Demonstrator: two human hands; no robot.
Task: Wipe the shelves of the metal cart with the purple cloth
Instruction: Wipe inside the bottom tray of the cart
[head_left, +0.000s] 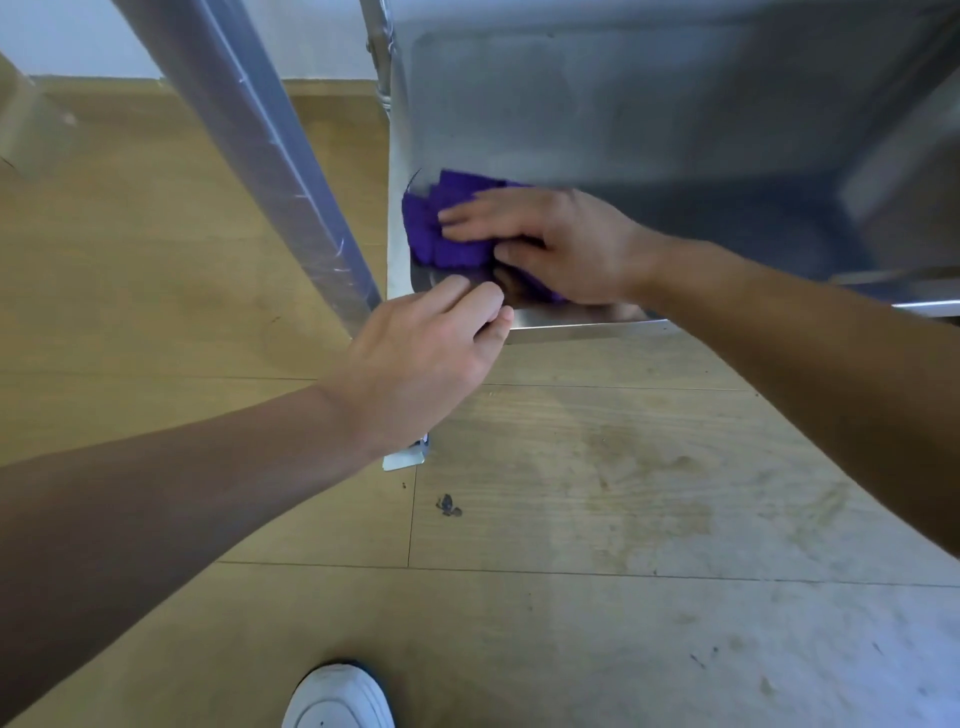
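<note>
Wiping the near-left corner of the cart's lower shelf (597, 119)

My right hand (561, 244) presses flat on the purple cloth (441, 228) in that corner — fingers spread; my left hand (421, 358) pinches the shelf's front rim, probably steadying. Next: sweep rightward along the shelf.

The setting looked like a plain indoor room, perhaps in a home or a small workspace, though which could not be told. A scuffed, stained wood-look plank floor (571, 493) filled most of the view and met a bare pale wall (78, 36) at the top left. A stainless steel cart (597, 104) with tray-like shelves stood on the floor. A white sneaker (337, 699) showed at the bottom edge.
</note>
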